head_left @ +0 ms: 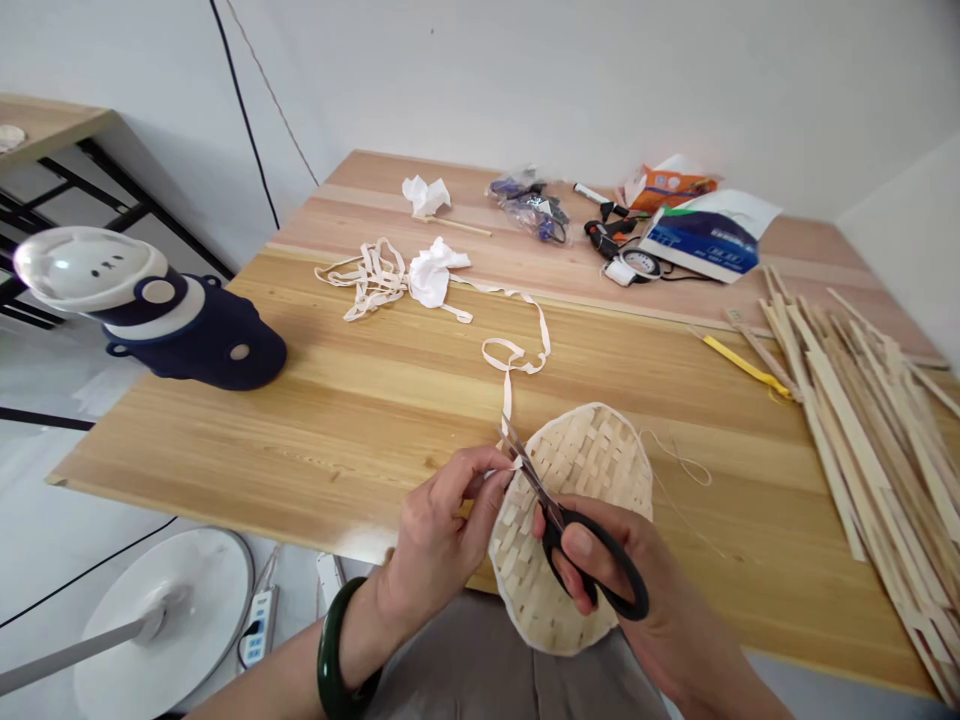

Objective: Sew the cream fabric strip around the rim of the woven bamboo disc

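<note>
An oval woven bamboo piece with a white edging lies over the table's front edge and the lap. My left hand pinches the white tape at the piece's left edge. Black-handled scissors are in my right hand, their blades slightly parted beside the left fingertips and the tape. The tape runs back in loops across the table to a tangled heap. A thin thread trails right of the woven piece.
A navy-and-white lamp-like figure stands at the left. Crumpled tissues, a bagged bundle, a glue gun and a blue tissue pack lie farther back. Bamboo strips cover the right side, near a yellow tool.
</note>
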Tool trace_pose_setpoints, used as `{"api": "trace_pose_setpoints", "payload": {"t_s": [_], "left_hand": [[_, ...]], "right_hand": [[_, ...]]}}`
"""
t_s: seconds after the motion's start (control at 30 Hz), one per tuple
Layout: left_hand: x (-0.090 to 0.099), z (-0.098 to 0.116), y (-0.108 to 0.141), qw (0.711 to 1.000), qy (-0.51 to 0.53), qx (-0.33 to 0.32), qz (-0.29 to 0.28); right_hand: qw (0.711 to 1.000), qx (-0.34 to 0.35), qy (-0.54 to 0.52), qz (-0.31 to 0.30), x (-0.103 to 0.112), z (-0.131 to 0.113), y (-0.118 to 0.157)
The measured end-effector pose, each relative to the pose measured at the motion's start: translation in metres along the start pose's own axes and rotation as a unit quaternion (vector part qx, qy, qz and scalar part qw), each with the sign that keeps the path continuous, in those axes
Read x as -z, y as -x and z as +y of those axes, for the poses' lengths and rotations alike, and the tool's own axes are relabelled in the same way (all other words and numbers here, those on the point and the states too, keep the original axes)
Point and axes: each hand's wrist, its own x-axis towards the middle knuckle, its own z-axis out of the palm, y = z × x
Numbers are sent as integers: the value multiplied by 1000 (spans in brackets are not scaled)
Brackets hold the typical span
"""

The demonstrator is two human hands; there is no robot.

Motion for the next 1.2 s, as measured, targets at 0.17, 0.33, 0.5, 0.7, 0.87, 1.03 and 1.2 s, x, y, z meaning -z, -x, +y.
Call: {"api": "trace_pose_setpoints", "payload": {"t_s": [0.17, 0.33, 0.5, 0.7, 0.87, 1.03, 1.2], "left_hand": [[1, 0, 1, 1000, 19, 0, -2], [-5, -7, 2, 987, 108, 120, -13], [-12, -12, -5, 893, 346, 286, 9], [-15, -12, -13, 858, 383, 343, -14], [-19, -12, -10, 869, 337, 361, -34], [-15, -19, -17, 889, 288, 356, 2], [-9, -22, -27, 894, 258, 367, -9]], "right_hand": [[999, -28, 16, 23, 0, -4, 1], [998, -5, 70, 3, 15, -12, 4], [969, 57, 179, 162, 44, -11, 0], [852, -19, 391, 348, 101, -18, -14], [706, -114, 538, 446, 176, -35, -29], [670, -125, 582, 444, 237, -44, -35], [664, -104, 605, 427, 251, -54, -34]]}}
